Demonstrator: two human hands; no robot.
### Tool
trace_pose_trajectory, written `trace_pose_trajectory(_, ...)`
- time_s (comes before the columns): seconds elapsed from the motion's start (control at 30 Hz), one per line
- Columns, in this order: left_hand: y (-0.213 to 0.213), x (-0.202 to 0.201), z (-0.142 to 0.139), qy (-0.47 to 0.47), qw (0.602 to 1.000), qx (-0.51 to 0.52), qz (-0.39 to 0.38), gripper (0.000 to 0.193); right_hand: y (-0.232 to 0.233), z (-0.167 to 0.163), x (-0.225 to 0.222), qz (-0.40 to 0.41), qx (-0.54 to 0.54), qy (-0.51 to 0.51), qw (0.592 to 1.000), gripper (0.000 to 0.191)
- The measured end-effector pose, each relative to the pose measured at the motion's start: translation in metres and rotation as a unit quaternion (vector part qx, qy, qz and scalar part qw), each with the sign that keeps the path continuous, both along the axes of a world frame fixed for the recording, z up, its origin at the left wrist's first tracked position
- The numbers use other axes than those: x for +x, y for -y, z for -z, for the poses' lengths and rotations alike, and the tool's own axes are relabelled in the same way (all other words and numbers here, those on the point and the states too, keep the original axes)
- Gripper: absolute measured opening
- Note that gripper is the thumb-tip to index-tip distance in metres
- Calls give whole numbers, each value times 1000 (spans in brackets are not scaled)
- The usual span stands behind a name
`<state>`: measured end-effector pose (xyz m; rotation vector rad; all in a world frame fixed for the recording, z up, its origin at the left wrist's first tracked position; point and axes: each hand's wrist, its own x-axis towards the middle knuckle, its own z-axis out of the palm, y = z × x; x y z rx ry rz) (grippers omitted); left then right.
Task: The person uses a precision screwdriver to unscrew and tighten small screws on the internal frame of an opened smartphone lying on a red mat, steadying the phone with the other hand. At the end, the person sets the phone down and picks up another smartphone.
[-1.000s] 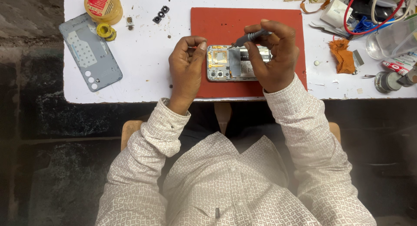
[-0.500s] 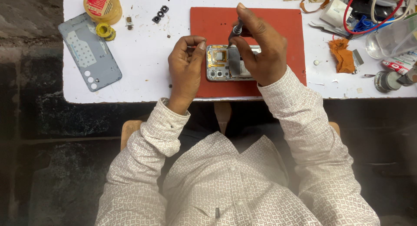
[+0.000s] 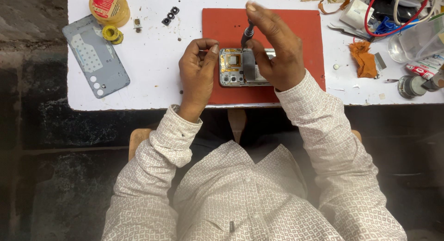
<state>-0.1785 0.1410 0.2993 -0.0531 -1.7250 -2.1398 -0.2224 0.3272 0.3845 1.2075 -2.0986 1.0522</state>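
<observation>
Hands, two: left hand (image 3: 196,72), right hand (image 3: 273,51); one opened phone (image 3: 233,67), one screwdriver (image 3: 247,35).

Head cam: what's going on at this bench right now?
A person in a patterned shirt sits at a white table and works on an opened smartphone lying on a red mat. The left hand steadies the phone's end. The right hand holds a small screwdriver upright, tip down on the phone's exposed internals. The phone's grey back cover lies apart at the table's left end, near a yellow tape roll. An orange cloth and cables sit to the right.
</observation>
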Motion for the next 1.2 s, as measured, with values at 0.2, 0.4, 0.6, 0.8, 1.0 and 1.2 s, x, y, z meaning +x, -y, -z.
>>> trace_pose_trajectory(0.2,-1,0,-2,3,1000,2,-2,13,-1,-2,-2,41,34,-21,998,59)
trace_pose_trajectory(0.4,0,1,-3,15,1000,-6,-7,13,3,1,-3,24,11,0,1000,62)
trace_pose_trajectory(0.6,-1,0,-3,-6,1000,2,-10,12,3,0,-4,7,26,6,1000,67)
trace_pose_trajectory(0.8,-1,1,-4,7,1000,16,-2,12,-1,-5,-5,26,35,-43,998,68)
trace_pose_trajectory(1.0,-1,1,-4,11,1000,-3,-2,12,1,-2,-4,47,15,-30,998,64)
trace_pose_trajectory(1.2,0,1,-4,6,1000,4,-2,12,4,2,-1,33,16,1,999,67)
